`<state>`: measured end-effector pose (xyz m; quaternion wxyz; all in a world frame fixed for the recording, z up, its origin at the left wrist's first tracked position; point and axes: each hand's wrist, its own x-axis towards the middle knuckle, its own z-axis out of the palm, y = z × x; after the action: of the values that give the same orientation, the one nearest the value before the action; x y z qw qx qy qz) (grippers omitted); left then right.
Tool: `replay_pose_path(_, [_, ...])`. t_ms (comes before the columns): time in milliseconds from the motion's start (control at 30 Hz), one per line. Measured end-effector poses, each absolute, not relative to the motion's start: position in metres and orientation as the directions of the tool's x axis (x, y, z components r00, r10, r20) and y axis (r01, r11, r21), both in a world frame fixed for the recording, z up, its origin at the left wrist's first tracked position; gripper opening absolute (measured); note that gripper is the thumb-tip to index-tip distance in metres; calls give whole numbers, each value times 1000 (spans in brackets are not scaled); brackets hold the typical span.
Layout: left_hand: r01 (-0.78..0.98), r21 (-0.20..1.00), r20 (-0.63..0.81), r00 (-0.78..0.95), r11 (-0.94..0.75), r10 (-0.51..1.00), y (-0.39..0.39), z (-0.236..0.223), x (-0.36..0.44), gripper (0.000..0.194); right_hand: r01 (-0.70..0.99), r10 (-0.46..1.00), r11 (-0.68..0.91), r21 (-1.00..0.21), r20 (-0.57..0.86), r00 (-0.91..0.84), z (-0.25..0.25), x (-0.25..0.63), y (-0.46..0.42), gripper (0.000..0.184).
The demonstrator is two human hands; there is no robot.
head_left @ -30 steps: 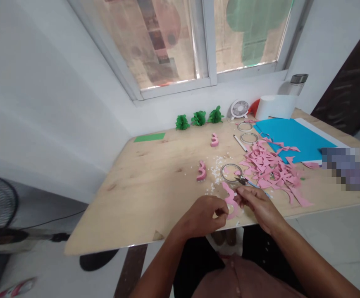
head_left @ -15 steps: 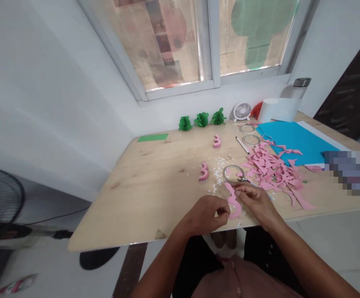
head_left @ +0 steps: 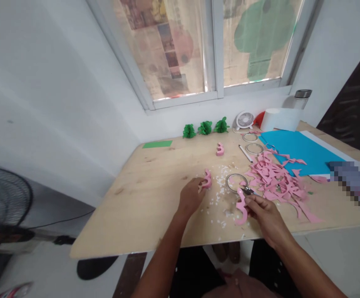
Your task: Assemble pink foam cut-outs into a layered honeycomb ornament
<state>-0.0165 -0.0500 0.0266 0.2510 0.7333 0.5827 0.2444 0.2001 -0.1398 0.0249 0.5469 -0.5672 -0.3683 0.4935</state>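
My left hand [head_left: 191,195] reaches forward over the wooden table [head_left: 155,207] and its fingertips close on a thick pink "3"-shaped foam piece [head_left: 207,179]. My right hand [head_left: 262,211] pinches a flat pink paper "3" cut-out [head_left: 241,205] near the table's front edge. Small scissors [head_left: 249,191] lie just beyond that hand, next to a clear tape ring [head_left: 236,182]. White crumbs [head_left: 220,181] are scattered between the two hands. A second pink foam "3" [head_left: 220,149] lies farther back.
A heap of pink paper scraps [head_left: 275,179] lies right of the hands, with blue sheets [head_left: 300,149] behind it. Three green paper pompoms [head_left: 205,128], a small white fan [head_left: 244,120], two more tape rings [head_left: 254,148], a pen [head_left: 245,153] and a green paper strip [head_left: 157,144] sit further back.
My left hand let go of the pink paper cut-out and moved forward-left to the foam "3". My right hand keeps the cut-out. The camera tilted slightly.
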Motion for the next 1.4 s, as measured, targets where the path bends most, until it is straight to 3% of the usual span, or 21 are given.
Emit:
replay_pose_path(167, [704,687,12,240,-183,971,-23,17,-17,29,-271,945,-206,-940,-263,196,27,199,-137,27])
replay_pose_path(300, [623,770,-14,233,-139,972,-13,14,-25,12,-330,941,-235,-914,-299,158,24,199,-135,24])
replay_pose_path(500, [331,943,-43,218,-33,975,-20,14,-36,21,-373,942,-270,-888,-325,91,21,193,-128,25])
replay_pose_path(667, [78,996,-62,154,50,986,-32,11,-40,24,-343,942,-280,-897,-326,84,17,186,-119,26])
replay_pose_path(967, [-284,949,-110,99,134,989,-61,24,-44,24,-348,945,-284,-894,-323,60,17,179,-113,28])
replay_pose_path(1167, [-518,827,-162,153,218,975,-84,39,-44,29,-391,943,-299,-870,-331,16,20,170,-112,27])
replay_pose_path(1400, [-567,794,-152,164,219,975,-100,37,-42,25,-450,933,-315,-836,-360,14,33,165,-115,28])
